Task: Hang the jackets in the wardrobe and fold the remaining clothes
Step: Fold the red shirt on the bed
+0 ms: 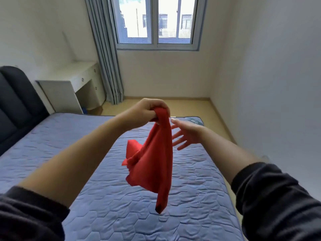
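Red garment (156, 162) hangs bunched in mid-air above the blue quilted bed (69, 136). Left hand (145, 110) grips its top end, fingers curled tight round it. Right hand (185, 134) is just beside the cloth, fingers (176, 136) spread straight, holding nothing; contact unclear. Mattress label (194, 120) at far corner too blurred to read.

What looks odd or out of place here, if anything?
Only the red garment: it dangles bunched and twisted from the left hand above the mattress, not laid flat. The right hand is open beside it. Nothing looks spilled or damaged.
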Available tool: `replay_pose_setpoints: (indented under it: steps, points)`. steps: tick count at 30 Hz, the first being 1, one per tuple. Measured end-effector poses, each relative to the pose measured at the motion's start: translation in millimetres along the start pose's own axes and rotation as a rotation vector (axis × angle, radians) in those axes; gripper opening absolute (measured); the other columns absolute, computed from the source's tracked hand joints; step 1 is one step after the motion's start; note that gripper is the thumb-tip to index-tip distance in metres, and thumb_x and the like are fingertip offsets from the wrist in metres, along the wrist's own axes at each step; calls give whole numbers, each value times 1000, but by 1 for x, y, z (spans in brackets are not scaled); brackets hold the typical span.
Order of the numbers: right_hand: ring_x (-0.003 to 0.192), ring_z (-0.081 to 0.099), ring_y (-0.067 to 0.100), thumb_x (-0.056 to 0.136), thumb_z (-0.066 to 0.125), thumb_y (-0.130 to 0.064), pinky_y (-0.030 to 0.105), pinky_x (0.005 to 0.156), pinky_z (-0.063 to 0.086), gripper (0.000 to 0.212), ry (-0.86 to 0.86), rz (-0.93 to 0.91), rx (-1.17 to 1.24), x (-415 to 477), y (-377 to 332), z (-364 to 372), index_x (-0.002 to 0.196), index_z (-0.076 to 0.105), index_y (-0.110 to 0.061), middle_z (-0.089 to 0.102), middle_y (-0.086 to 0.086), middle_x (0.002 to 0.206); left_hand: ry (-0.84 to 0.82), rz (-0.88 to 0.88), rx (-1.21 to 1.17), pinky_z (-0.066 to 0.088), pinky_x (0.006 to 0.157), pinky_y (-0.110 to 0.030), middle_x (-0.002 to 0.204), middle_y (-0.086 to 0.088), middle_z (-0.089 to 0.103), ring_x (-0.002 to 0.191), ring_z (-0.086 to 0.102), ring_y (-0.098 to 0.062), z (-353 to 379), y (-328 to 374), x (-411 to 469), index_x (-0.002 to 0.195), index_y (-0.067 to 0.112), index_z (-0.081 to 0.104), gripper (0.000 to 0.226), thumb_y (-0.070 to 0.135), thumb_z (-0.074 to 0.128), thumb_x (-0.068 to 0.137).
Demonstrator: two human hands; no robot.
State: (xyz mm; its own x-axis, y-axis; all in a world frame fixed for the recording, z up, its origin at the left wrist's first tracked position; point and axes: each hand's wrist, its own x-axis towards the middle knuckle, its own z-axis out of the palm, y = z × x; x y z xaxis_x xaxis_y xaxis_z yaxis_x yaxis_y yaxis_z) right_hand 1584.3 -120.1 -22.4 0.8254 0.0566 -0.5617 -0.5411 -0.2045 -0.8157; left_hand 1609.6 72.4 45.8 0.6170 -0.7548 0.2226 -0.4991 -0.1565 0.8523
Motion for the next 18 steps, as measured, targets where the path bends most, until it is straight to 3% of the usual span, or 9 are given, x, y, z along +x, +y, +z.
replay_pose_setpoints:
  steps: [2,4,5,7,9,11,13,15,18]
  points:
    - [84,67,29,94,38,-56,39,69,55,47,-257,160,39,6,4,16,124,45,-20,63,19,106,-38,-28,-127,52,70,-21,79,-8,62,74,63,-14,-7,8,-10,81,5,60,37,-22,35,81]
    - [58,64,16,97,42,-30,30,62,54,23,-319,207,100,17,7,46,93,52,-10,64,9,72,-50,-75,-224,50,68,-19,76,-8,60,70,59,-15,-11,10,-19,78,3,56,30,-16,33,85]
    - [45,56,10,96,41,-14,26,56,53,20,-258,186,124,23,7,60,79,49,-9,57,4,56,-72,-96,-255,48,65,-18,73,-5,60,67,58,-14,-12,11,-25,76,2,55,28,-14,33,84]
    - [35,47,5,91,38,2,18,44,48,29,-89,103,115,32,10,80,66,46,-9,47,3,48,-209,-148,-306,47,61,-16,68,1,62,62,58,-10,-13,5,-41,76,1,54,22,-5,33,77]
    - [43,49,9,89,40,5,21,44,45,29,34,14,118,35,10,85,65,49,-9,48,5,56,-379,-288,-419,53,68,-24,79,-5,68,72,64,-17,-19,-12,-57,89,-2,56,28,6,34,74]
    - [51,46,16,85,37,10,26,48,40,31,143,-92,181,32,10,80,66,51,-9,46,7,62,-392,-491,-478,54,80,-40,99,-18,69,87,66,-33,-27,-35,-67,116,3,54,39,21,37,86]
    - [46,43,15,82,26,16,22,45,37,38,181,-207,273,24,7,73,65,49,-11,43,7,59,-216,-631,-323,53,87,-46,104,-17,70,90,67,-35,-30,-59,-70,130,10,46,38,29,39,97]
    - [36,40,10,77,19,20,16,38,34,42,126,-316,344,7,1,65,65,45,-11,42,4,51,-30,-683,-36,53,85,-40,110,-11,68,93,67,-25,-23,-78,-69,134,12,42,40,22,49,96]
    - [34,39,6,76,15,21,14,36,33,46,0,-428,368,-19,-10,50,62,44,-12,44,-3,44,-102,-610,155,42,97,-32,149,-12,33,129,42,-24,-3,-96,-63,149,20,21,79,16,68,85]
